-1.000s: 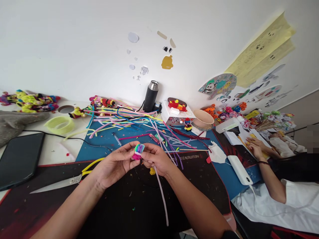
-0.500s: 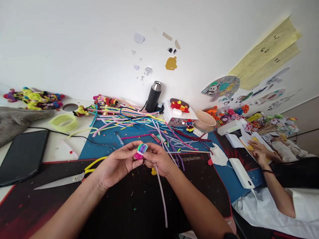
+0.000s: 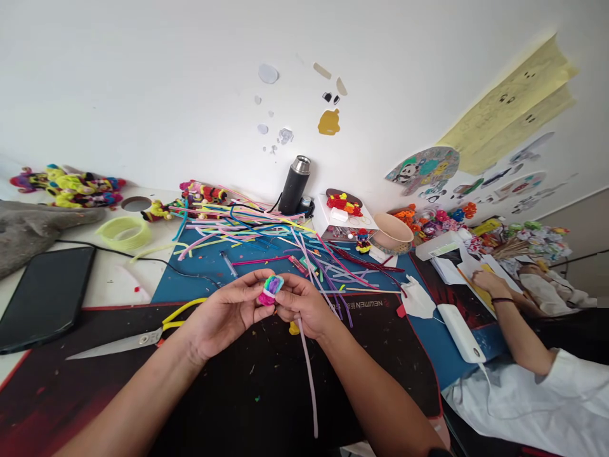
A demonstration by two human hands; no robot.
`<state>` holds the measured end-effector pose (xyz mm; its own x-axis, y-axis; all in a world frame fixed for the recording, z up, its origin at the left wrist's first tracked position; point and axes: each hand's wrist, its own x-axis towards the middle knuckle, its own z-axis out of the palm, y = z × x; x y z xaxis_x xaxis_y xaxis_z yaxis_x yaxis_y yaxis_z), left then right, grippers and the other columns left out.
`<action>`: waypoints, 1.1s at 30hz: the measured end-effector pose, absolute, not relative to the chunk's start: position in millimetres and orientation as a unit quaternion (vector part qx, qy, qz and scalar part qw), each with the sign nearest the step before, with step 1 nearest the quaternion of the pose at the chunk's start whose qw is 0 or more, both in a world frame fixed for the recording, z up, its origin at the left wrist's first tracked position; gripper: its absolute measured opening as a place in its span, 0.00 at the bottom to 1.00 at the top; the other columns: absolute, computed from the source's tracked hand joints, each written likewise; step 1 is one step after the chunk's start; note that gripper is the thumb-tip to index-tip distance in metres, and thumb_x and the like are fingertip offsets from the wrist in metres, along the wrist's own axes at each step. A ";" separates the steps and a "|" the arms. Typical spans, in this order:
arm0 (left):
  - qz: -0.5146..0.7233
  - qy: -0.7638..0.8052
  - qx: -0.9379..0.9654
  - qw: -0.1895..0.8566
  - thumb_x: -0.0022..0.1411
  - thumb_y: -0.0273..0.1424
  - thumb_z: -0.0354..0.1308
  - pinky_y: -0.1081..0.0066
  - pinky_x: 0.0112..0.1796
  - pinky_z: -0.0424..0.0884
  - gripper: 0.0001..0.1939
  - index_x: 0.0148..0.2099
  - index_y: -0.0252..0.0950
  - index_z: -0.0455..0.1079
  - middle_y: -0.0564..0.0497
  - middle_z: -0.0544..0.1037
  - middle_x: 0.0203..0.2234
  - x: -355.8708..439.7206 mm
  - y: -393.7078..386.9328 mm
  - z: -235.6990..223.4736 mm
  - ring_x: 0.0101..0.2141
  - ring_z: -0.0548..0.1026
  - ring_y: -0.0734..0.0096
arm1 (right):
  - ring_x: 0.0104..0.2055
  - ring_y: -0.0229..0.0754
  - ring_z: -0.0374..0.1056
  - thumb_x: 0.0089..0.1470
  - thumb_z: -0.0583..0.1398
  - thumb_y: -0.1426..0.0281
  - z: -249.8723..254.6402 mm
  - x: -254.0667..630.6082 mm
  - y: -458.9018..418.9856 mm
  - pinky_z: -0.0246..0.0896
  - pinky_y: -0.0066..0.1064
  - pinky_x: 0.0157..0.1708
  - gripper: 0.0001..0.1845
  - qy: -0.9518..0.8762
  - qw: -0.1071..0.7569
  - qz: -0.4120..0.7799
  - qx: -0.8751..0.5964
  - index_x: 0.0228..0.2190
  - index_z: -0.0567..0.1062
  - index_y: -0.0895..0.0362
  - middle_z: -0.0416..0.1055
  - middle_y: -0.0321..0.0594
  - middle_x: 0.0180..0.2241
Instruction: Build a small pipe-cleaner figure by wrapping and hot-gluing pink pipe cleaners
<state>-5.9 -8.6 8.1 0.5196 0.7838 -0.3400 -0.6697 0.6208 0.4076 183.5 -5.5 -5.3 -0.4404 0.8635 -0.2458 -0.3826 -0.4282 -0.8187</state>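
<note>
Between my two hands is a small fuzzy pipe-cleaner piece (image 3: 271, 289), turquoise and purple on top, white across the middle and magenta below. My left hand (image 3: 234, 311) pinches it from the left with thumb and fingers. From the right, my right hand (image 3: 304, 308) grips the same piece. A pale lilac pipe cleaner (image 3: 309, 381) hangs down from my right hand; whether it joins the piece is hidden by the fingers. Just beneath the hands lies a small yellow thing (image 3: 294, 328), partly covered. Scissors with yellow handles (image 3: 143, 339) rest beside my left wrist.
Loose pipe cleaners (image 3: 247, 222) spread behind my hands, near a black thermos (image 3: 295, 184). A phone (image 3: 47, 295) lies at left. At right are a bowl (image 3: 391, 233), a white power bank (image 3: 461, 333) and a co-worker's arm (image 3: 516, 324). A dark mat (image 3: 238, 406) lies below.
My hands keep nearly the same hold on the piece. The co-worker's arm at the right has shifted, and one hand there now covers the other. The view has moved slightly.
</note>
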 end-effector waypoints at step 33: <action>0.537 0.452 0.630 0.333 0.56 0.29 0.77 0.63 0.50 0.74 0.17 0.47 0.43 0.79 0.48 0.83 0.42 -0.2 -18.1 -3.8 0.46 0.80 0.53 | 0.15 0.26 0.38 0.50 0.76 0.60 -12.7 182.3 -4.6 0.32 0.26 0.19 0.21 -0.318 0.467 0.760 -0.321 0.34 0.72 0.54 0.52 0.19 0.15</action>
